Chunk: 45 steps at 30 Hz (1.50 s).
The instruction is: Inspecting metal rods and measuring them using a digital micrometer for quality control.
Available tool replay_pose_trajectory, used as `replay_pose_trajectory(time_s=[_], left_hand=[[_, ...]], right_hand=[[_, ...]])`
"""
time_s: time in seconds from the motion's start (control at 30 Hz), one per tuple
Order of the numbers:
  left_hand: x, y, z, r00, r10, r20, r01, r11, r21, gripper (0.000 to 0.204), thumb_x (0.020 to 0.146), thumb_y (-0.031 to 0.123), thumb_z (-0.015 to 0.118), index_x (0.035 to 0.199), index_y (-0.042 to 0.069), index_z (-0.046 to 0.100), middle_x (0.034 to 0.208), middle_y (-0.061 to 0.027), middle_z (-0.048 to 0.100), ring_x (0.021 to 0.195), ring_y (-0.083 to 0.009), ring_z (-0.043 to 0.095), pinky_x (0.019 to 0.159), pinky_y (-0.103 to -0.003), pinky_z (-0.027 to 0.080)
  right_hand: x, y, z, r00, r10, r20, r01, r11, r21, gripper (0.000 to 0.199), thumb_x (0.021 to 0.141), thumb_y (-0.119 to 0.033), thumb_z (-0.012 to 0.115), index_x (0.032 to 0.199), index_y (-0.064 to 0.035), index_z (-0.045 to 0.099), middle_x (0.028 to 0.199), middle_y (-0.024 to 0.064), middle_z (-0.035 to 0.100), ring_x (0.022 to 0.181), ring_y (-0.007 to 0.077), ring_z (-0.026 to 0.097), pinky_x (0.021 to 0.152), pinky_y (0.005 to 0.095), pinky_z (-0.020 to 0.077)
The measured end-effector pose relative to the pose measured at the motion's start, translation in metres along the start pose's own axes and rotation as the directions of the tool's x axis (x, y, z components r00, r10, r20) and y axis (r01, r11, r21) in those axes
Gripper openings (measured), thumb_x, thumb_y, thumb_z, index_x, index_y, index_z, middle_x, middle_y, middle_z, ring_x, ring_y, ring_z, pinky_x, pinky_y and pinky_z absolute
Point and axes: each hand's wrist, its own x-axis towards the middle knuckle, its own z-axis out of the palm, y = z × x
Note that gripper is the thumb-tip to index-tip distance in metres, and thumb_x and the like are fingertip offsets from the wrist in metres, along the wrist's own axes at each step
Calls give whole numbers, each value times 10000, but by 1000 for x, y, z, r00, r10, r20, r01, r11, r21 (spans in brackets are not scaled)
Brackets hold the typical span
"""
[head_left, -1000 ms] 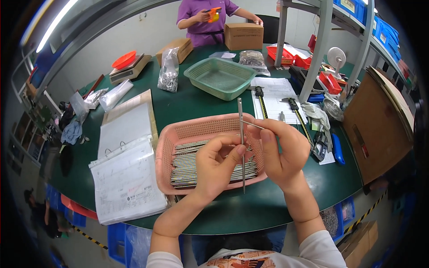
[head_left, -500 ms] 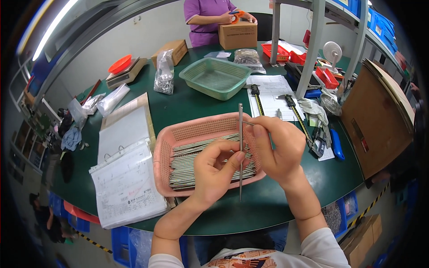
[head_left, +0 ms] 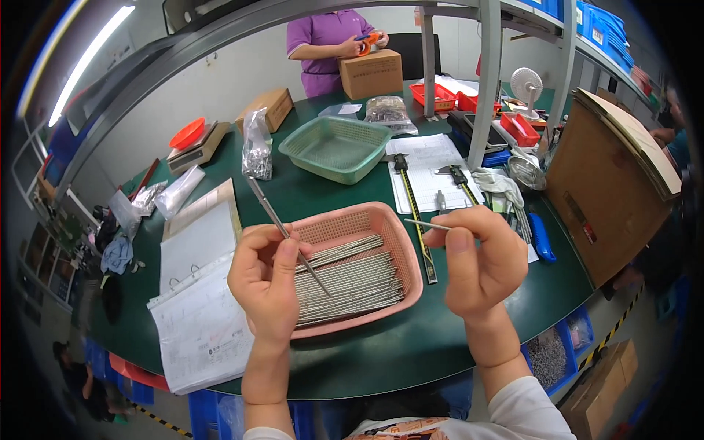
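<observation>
My left hand (head_left: 268, 275) pinches a long thin metal rod (head_left: 265, 202) between thumb and fingers; it slants over the pink basket, its upper end toward the far left. My right hand (head_left: 480, 257), to the right of the basket, is closed on a short thin metal pin (head_left: 425, 224) that points left toward the rod. Rod and pin are apart. Below my hands, the pink perforated basket (head_left: 405, 242) holds many similar metal rods (head_left: 352, 282) lying side by side. My left hand covers the basket's left part.
An open ring binder (head_left: 202, 323) lies left of the basket. Beyond stands a green basket (head_left: 334, 172). Calipers (head_left: 402, 172) rest on paper sheets, near a blue-handled tool (head_left: 541, 238). A cardboard sheet (head_left: 609, 191) stands at right. Across the table, a person handles a carton (head_left: 370, 75).
My hands have moved apart. The rod went left and tilted from upright to slanting; the pin, formerly against the rod's upper part, is now away from it. The view has shifted slightly.
</observation>
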Motion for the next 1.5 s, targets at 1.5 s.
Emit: replay_pose_trajectory(time_s=[1.5], left_hand=[[15, -59, 3, 887, -95, 452, -133, 885, 446, 144, 738, -2, 573, 879, -23, 592, 786, -110, 573, 684, -209, 595, 600, -278, 493]], right_hand=[[4, 22, 18, 998, -58, 15, 56, 994, 98, 140, 729, 9, 555, 860, -13, 598, 575, 69, 556, 419, 152, 488, 392, 248, 356]])
